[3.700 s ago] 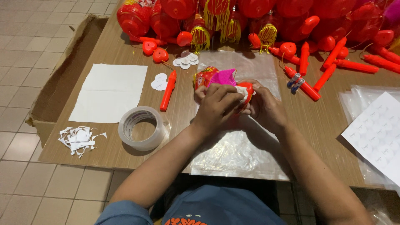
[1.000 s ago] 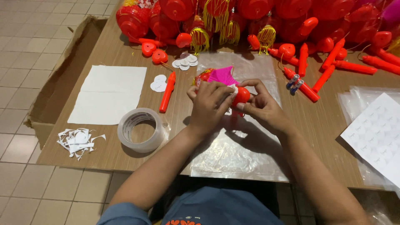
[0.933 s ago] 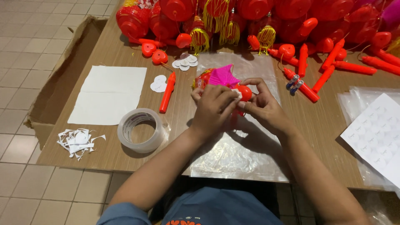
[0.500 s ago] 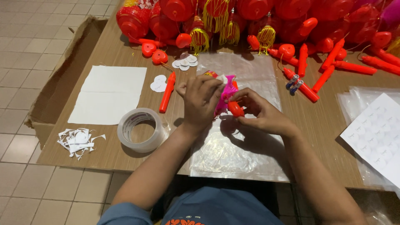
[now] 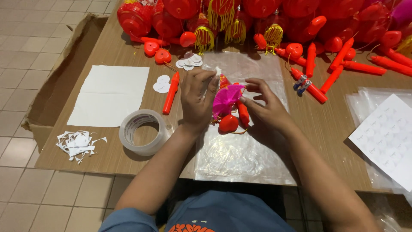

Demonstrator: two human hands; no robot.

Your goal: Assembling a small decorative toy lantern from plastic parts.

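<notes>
Hands meet over a clear plastic bag [image 5: 240, 150] spread flat on the wooden desk [image 5: 107, 47]. The left hand [image 5: 196, 99] lies with its fingers stretched forward and loosely spread, the thumb side pressed against a small toy lantern [image 5: 226, 107] with a pink paper frill on top, a red heart-shaped piece below and a red stick at its side. The right hand [image 5: 267, 108] comes in from the other side, fingertips pinching the edge of the pink frill. The lantern sits between the two hands on the bag, about midway across the desk.

Just left of the left hand lies a red stick handle [image 5: 171, 92], and beside that a few white heart stickers [image 5: 162, 84]. A roll of clear tape [image 5: 143, 132] stands nearer the front edge, with a white backing sheet [image 5: 109, 95] and a heap of paper scraps [image 5: 79, 143] further left. Red lanterns with yellow tassels [image 5: 223, 19] crowd the far edge. A sticker sheet [image 5: 388, 137] lies at the right.
</notes>
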